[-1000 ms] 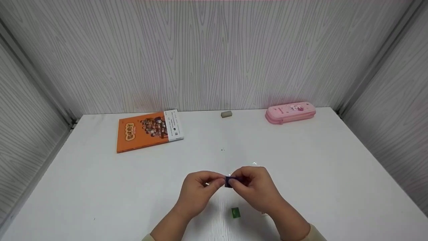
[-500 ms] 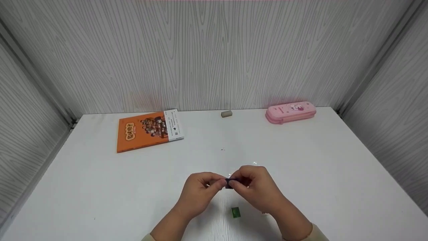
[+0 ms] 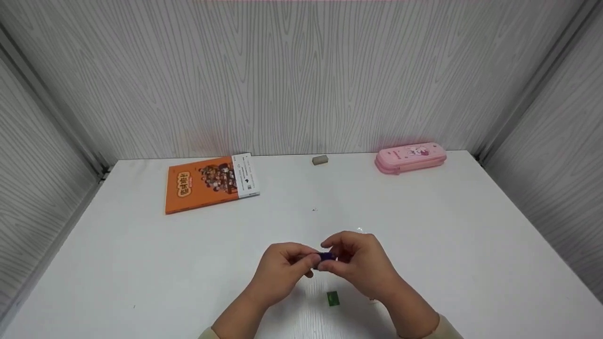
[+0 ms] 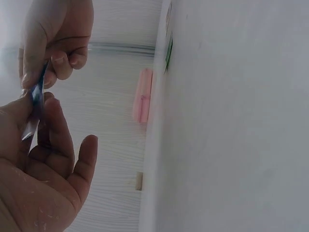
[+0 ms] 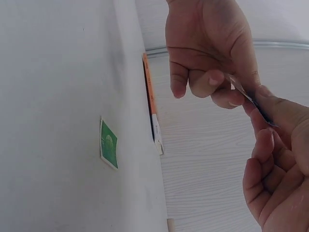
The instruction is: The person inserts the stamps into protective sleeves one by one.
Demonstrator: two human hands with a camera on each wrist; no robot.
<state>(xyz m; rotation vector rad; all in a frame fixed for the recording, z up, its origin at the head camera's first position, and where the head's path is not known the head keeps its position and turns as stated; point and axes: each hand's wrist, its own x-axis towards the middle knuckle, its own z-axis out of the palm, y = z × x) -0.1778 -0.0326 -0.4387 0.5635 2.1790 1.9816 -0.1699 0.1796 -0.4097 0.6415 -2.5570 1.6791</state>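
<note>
My left hand (image 3: 281,272) pinches a small, thin, dark blue-purple shiny packet (image 3: 326,256) between thumb and forefinger. At its other end, my right hand (image 3: 365,264) holds it lightly, the thumb against it and the forefinger lifted away in the head view. From the left wrist, the packet (image 4: 36,99) looks like a flat glossy strip with a clear end. Both hands are above the white table, and fingertips cover part of the packet. On the table just below lies a small green rectangular piece with a pale edge (image 5: 109,145).
An orange book (image 3: 202,184) lies at the back left. A grey-beige block (image 3: 320,160) sits by the back wall, and a pink pencil case (image 3: 411,157) stands at the back right. Something clear and glinting (image 3: 360,230) shows behind my right hand.
My right forefinger has lifted off the packet and the right fingers have spread a little. The packet has tilted, with more of it now under my left thumb.
</note>
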